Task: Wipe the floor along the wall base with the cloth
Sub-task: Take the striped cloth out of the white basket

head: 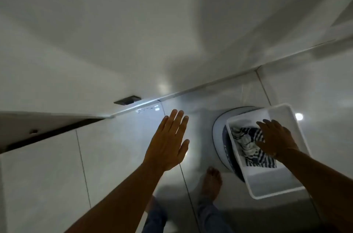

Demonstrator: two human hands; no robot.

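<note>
The right hand (276, 140) reaches down into a white rectangular tub (298, 131), its spread fingers resting on a crumpled cloth (246, 144) with dark blue and white stripes; whether the fingers have actually closed on the fabric cannot be told from this angle. The left hand (169, 142) is held out flat and open above the floor (107, 148), fingers together and thumb out, holding nothing. The cloth lies inside the tub, bunched toward its left side. The tub sits tilted on top of a round white and dark blue object (219, 133), only partly visible beneath it. The floor is glossy pale tile with thin grout lines and bright light reflections. The wall base (191, 92) runs diagonally across the view, beyond both hands, meeting a plain pale wall (133, 32). A small dark fitting (127, 100) sits on the wall just above the base, to the left. A bare foot (212, 179) and blue trouser legs (208, 215) show below, between the two arms
</note>
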